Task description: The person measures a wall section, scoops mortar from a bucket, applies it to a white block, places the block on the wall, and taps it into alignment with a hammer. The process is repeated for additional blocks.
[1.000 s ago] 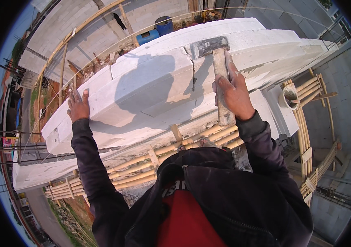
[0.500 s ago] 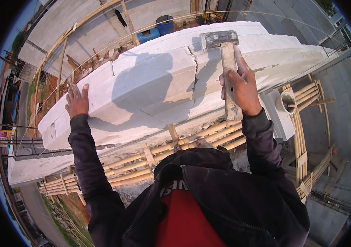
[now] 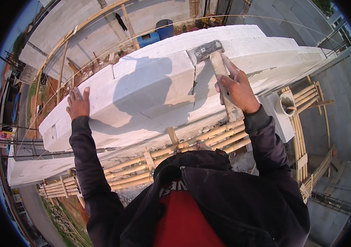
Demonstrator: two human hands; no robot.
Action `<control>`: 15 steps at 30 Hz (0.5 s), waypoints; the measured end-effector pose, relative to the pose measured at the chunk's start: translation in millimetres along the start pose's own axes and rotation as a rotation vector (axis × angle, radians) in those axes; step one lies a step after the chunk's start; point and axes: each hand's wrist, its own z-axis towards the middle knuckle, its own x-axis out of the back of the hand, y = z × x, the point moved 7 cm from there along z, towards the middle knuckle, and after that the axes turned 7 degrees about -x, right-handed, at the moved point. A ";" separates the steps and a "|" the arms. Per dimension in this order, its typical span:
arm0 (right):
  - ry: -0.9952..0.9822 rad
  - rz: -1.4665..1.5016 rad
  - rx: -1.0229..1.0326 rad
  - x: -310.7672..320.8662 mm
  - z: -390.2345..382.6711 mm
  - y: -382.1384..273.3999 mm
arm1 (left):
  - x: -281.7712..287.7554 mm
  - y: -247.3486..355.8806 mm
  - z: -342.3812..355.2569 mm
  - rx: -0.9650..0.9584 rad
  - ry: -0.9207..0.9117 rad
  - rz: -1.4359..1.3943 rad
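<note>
A long white block (image 3: 142, 92) lies on top of a white block wall (image 3: 262, 53) in front of me. My left hand (image 3: 78, 103) rests flat on the block's left end, fingers spread. My right hand (image 3: 237, 88) grips the wooden handle of a hammer (image 3: 212, 55). Its dark rubber head sits at the joint between the block and its right-hand neighbour. My shadow falls across the block's top.
Bamboo scaffold poles (image 3: 192, 144) run under my feet along the wall. A small bucket (image 3: 285, 103) stands on a white block at the right. Blue drums (image 3: 155, 35) stand on the ground beyond the wall. Far below lie a road and buildings.
The hammer has swung up and forward, its head now further along the wall top at the block joint. My left hand stays pressed on the block's left end.
</note>
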 end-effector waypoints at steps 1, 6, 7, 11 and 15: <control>0.069 0.082 0.051 4.4 0.0 -0.7 | 0.3 -1.2 0.3 0.002 -0.001 0.001; 0.204 -0.078 0.169 3.8 9.6 1.9 | -1.0 5.9 2.9 -0.013 0.003 0.005; 0.094 -0.040 0.082 1.6 11.1 2.9 | -3.0 2.7 1.1 -0.001 0.004 0.019; 0.162 0.136 0.154 8.0 17.1 -5.6 | 0.6 1.4 1.7 -0.005 0.026 0.010; 0.108 -0.075 0.148 -0.4 28.5 0.7 | 3.7 10.4 0.2 -0.010 0.026 0.006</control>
